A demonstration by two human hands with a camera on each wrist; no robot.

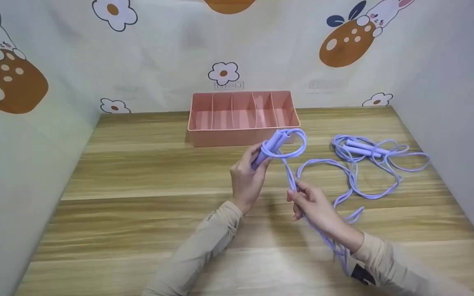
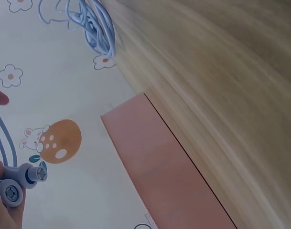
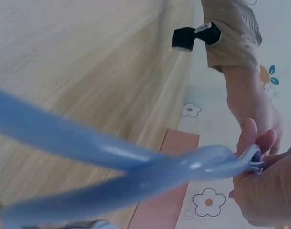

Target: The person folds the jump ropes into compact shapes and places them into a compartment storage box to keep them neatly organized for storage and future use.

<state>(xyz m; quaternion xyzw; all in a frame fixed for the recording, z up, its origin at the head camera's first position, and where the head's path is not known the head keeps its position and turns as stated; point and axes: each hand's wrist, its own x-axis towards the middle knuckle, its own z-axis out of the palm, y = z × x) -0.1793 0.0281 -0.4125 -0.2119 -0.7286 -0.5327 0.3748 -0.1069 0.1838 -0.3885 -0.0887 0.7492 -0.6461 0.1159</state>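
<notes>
My left hand (image 1: pixel 247 181) grips the two light-purple handles (image 1: pixel 271 148) of a jump rope side by side, in front of the pink box. A loop of its doubled cord (image 1: pixel 301 143) goes around the handles near their upper ends. Lower and to the right, my right hand (image 1: pixel 315 207) pinches the doubled cord between thumb and fingers. From there the cord trails down past the right wrist. In the left wrist view the handle ends (image 2: pixel 25 181) show at the left edge. The right wrist view has the cord (image 3: pixel 112 191) blurred and large, running to the right fingers.
A pink box (image 1: pixel 243 137) with several compartments stands at the back of the wooden table (image 1: pixel 138 185). To the right lies a second light-purple jump rope (image 1: pixel 364 149), its cord loosely coiled. Patterned walls (image 1: pixel 171 53) border the table at the back and sides.
</notes>
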